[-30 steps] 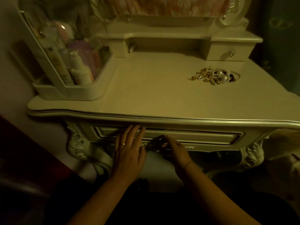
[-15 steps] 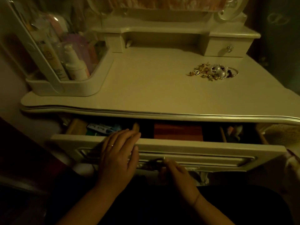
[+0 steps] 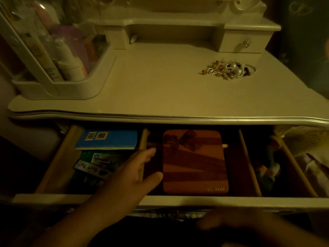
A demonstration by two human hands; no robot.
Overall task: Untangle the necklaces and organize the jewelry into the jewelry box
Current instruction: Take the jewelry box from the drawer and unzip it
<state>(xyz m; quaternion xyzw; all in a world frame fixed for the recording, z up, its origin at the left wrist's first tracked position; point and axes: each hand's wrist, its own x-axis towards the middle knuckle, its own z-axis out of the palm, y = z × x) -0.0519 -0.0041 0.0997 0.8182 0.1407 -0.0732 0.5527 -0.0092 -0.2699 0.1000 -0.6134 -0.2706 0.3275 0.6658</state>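
Jewelry box (image 3: 194, 166) just right of my left hand (image 3: 135, 175), long axis front-to-back | left hand spread wide, empty — nearer one | right hand (image 3: 231, 223) blurred low, grip unreadable

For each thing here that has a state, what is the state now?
Wide cream table drawer: open.
Reddish-brown flat box with bow: lid closed, in middle compartment.
Small cream upper drawer: closed.
Gold and pearl jewelry heap: tangled, on tabletop.
Left hand: open, reaching beside the box.
Right hand: blurred, cannot tell.
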